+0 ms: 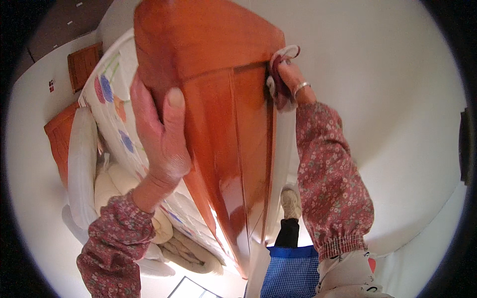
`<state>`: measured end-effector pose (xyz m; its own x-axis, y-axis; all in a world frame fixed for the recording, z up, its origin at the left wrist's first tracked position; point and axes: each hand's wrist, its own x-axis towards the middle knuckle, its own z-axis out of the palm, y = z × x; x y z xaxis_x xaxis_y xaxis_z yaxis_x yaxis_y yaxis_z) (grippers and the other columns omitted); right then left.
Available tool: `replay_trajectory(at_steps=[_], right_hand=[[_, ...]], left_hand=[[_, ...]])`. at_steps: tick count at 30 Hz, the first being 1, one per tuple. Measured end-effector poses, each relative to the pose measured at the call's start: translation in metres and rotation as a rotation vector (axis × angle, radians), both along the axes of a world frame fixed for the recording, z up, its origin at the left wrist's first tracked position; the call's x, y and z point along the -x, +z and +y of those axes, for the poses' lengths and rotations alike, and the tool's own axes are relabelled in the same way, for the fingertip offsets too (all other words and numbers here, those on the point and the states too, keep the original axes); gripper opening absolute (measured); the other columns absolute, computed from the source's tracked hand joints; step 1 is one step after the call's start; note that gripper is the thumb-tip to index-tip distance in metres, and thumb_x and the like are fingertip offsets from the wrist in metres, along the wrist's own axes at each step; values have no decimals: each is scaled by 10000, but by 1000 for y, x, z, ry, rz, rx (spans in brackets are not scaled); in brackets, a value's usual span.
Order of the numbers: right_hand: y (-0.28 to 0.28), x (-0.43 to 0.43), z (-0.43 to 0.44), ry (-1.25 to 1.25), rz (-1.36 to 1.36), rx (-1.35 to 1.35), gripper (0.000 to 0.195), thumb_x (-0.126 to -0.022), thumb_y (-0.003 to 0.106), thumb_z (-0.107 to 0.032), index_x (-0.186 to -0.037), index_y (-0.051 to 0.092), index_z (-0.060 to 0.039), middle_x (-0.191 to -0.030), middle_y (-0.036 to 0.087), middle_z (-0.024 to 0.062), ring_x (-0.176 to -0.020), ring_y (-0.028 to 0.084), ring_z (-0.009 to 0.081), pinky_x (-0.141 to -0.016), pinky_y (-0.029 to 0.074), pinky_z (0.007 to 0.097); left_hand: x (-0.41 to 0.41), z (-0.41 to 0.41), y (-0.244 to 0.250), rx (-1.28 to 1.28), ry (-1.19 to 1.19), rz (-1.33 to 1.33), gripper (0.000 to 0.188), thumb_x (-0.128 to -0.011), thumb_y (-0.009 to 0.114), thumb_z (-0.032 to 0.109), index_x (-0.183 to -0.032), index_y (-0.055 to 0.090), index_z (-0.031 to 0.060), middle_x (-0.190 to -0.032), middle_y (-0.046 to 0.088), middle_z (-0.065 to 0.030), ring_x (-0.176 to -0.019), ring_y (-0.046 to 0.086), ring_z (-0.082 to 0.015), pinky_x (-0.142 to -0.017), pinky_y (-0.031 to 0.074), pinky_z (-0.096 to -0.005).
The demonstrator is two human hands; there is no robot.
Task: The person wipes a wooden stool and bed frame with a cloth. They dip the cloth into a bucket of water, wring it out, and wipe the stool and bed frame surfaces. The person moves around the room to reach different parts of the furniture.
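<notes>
A glossy reddish-brown wooden panel (220,111), which looks like a bed's headboard or footboard, stands upright before me. My left hand (160,123) rests on its left edge, thumb on the near face and fingers partly hidden behind the wood. At the panel's right edge, my right hand (292,78) grips a crumpled maroon and white cloth (279,85) that touches the wood. A bracelet circles my right wrist. Both forearms wear floral sleeve covers.
A mattress (126,138) with a colourful pattern lies left of the panel, with rolled bedding (115,182) beyond. Close on the right is a pale wall (391,74). My shoe (290,203) shows on the floor beside the panel.
</notes>
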<state>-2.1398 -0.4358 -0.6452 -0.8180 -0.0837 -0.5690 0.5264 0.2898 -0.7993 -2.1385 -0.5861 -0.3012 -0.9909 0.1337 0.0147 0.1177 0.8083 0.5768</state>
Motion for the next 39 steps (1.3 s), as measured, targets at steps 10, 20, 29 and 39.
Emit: replay_trajectory(at_steps=[10,20,29,39], right_hand=[[69,-129,-35,303,-436,-156,715,-904,477,-586,-1388,427,-62,-1367,501,211,-1168,571,395,-947,471,497],[78,3,-14,-91,-39,-209,448,-866,658,-375,-1137,583,-25,-1101,617,198,-991,623,385,-835,508,460],[167,-44,-22,-282,0,-106,347,-876,643,-259,-1152,601,-53,-1050,664,193,-1001,631,375,-829,495,400],[214,-21,-31,-368,246,-149,329,-791,640,-68,-1110,576,-124,-1153,589,100,-1039,594,365,-841,489,419]], left_hand=[[2,-7,8,57,9,42,617,-975,524,352,-1402,350,-58,-1400,407,-214,-1279,407,-334,-1098,287,-386],[0,-9,17,167,12,26,654,-965,502,384,-1389,353,-91,-1462,329,-265,-1340,333,-394,-1122,253,-437],[2,-8,15,195,19,33,671,-940,531,380,-1396,353,-79,-1473,326,-253,-1349,326,-393,-1123,235,-451],[6,-9,17,234,28,9,739,-910,539,408,-1420,312,-77,-1498,283,-253,-1365,301,-400,-1123,207,-470]])
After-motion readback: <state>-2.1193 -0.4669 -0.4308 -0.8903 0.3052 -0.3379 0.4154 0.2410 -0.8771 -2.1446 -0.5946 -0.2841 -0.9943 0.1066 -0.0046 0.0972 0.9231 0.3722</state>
